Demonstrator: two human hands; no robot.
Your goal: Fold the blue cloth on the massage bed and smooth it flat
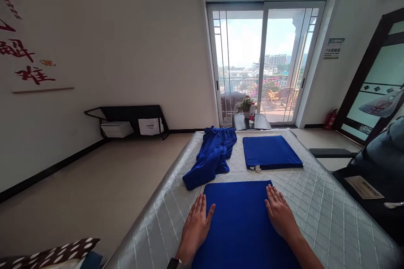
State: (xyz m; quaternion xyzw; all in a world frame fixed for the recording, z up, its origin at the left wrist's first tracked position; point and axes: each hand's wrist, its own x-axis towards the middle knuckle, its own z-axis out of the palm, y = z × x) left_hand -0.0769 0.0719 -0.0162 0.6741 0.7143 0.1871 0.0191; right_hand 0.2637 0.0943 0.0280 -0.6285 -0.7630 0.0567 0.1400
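L hand (196, 223) is lying flat along the L edge of the near folded blue cloth (241, 225), R hand (280, 212) flat by its far R corner; both grips are spread wide, holding nothing. Pressing evenly w/ both palms is prob. smoothing it best. Cloth's resting on a quilted mattress (318, 206), crumpled blue cloth (214, 155) and 2nd folded cloth (272, 151) lying beyond. Room: black rack (132, 112), bright glass doors (238, 46), dark chair (383, 159).

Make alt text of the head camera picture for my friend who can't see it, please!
A person's left hand and right hand lie along opposite edges of a flat blue cloth on a quilted mattress. Beyond it are a crumpled blue cloth and a folded blue cloth, with sliding glass doors behind.
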